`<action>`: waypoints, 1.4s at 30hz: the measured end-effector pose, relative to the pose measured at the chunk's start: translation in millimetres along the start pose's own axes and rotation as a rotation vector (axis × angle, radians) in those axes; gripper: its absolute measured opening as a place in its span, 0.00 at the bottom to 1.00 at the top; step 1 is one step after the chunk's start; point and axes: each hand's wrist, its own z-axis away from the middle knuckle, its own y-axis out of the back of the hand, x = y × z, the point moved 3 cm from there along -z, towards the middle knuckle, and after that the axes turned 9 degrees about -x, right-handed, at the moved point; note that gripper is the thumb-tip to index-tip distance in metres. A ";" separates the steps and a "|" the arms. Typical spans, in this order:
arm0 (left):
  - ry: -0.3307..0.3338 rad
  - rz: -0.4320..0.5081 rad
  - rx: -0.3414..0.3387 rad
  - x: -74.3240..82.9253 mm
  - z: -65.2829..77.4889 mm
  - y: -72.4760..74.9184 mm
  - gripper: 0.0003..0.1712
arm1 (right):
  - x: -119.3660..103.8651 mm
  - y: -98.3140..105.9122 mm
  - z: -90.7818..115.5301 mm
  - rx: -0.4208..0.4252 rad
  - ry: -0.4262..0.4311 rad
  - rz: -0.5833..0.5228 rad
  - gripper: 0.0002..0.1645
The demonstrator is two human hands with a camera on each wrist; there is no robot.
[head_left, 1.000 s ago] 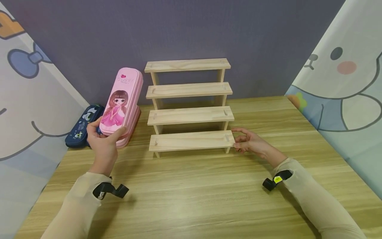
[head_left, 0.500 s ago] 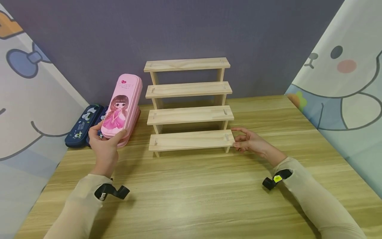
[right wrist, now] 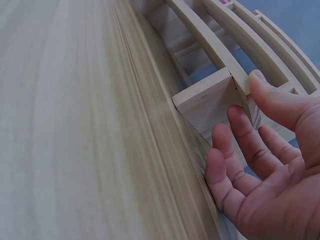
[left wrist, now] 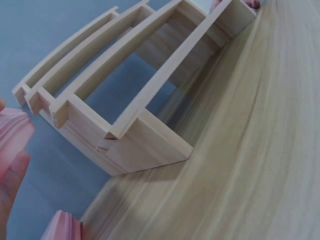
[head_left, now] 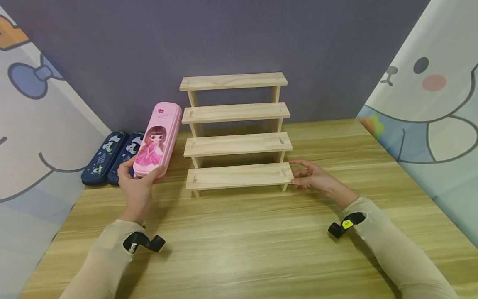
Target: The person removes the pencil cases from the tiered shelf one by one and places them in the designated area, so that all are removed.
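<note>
In the head view my left hand [head_left: 136, 187] grips the lower end of a pink pencil case [head_left: 158, 139] printed with a girl in a pink dress, thumb on the right side and fingers on the left. A second pink pencil case [left wrist: 62, 227] lies on the table below it, almost hidden from the head camera. My right hand [head_left: 315, 180] pinches the right end of the bottom board of a wooden step shelf [head_left: 239, 176]. In the right wrist view the thumb [right wrist: 280, 100] lies over the board's end, with the forefinger beneath.
Two navy pencil cases [head_left: 104, 160] with panda pictures lie side by side at the left wall. The shelf's four-sided frame stands on the wood-grain table [head_left: 246, 245] against the grey back wall [head_left: 231, 37]. Cartoon-printed panels [head_left: 422, 91] flank both sides.
My left hand has brought the pink pencil case down and slightly right, uncovering more of the second navy case and covering the lower pink one. The right hand stays at the shelf's end.
</note>
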 end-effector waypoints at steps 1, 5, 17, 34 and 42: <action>-0.004 0.005 0.001 -1.5 0.2 0.2 0.40 | -0.1 -0.2 0.0 -0.001 -0.001 0.001 0.47; -0.011 -0.012 -0.007 -6.5 1.1 1.1 0.38 | 0.1 -0.5 0.2 0.002 -0.003 0.004 0.47; 0.023 -0.175 0.031 -20.7 1.4 6.6 0.35 | 0.7 -1.0 0.7 0.003 -0.001 0.017 0.47; 0.088 -0.260 0.022 -29.9 1.2 8.0 0.35 | 0.5 -0.2 0.1 -0.003 0.001 0.015 0.47; 0.108 -0.349 0.032 -30.5 1.7 7.2 0.32 | 0.1 -0.6 -0.1 0.003 -0.004 0.014 0.48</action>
